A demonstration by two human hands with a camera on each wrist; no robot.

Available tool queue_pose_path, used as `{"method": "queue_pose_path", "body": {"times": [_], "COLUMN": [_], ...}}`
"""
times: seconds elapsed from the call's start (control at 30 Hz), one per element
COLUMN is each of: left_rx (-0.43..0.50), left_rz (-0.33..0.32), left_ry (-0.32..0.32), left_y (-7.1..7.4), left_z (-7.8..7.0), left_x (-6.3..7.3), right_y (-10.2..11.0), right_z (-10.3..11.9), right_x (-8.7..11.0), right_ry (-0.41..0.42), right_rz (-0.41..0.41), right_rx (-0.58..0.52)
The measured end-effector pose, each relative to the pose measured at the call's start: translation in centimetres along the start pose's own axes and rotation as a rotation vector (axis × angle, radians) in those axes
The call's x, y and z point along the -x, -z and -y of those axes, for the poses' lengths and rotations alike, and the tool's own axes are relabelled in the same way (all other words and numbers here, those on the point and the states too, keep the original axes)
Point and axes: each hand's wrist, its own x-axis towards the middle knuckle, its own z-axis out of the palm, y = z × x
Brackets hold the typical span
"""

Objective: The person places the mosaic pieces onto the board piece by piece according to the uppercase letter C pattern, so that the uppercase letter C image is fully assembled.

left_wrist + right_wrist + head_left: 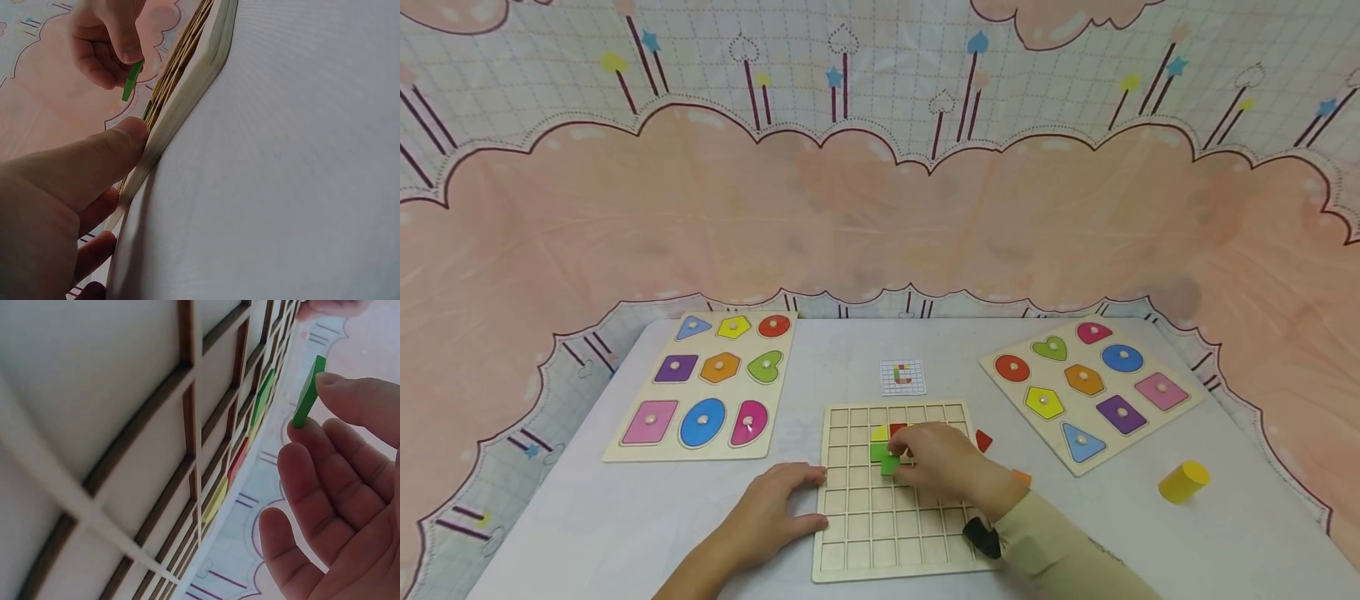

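Observation:
A pale wooden grid board (859, 527) lies on the table. Over its upper part my right hand (943, 458) pinches a green square tile (309, 390) between thumb and fingertip; the tile hangs just above the cells, tilted in the right wrist view. Set in cells near it are a yellow tile (879, 434) with a rounded edge, a red tile (898, 430) and another green tile (262, 399). My left hand (767, 512) rests at the board's left edge, thumb and fingertips against the rim. Part of the top rows is hidden behind my right hand.
Behind the board lies a small pattern card (903, 377) with a coloured C shape. Knobbed shape puzzles flank it, one left (700, 392) and one right (1060, 408). To the right are a loose red tile (983, 440), an orange piece (1021, 477) and a yellow cylinder (1183, 482).

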Motion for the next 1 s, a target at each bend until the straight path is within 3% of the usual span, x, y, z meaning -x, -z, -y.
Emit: {"method": "queue_pose_path", "body": {"times": [0.37, 1.0], "left_rx": [0.002, 0.011], "left_rz": [0.007, 0.019], "left_ry": [0.008, 0.027], "left_y": [-0.05, 0.08], "left_z": [0.05, -0.09], "left_x": [-0.05, -0.06], "right_y": [-0.51, -1.06], "right_z": [0.52, 0.79], "right_x": [-0.47, -0.80], "right_ry": [0.036, -0.002], "right_rz": [0.005, 0.062], "right_rx": [0.039, 0.075]}}
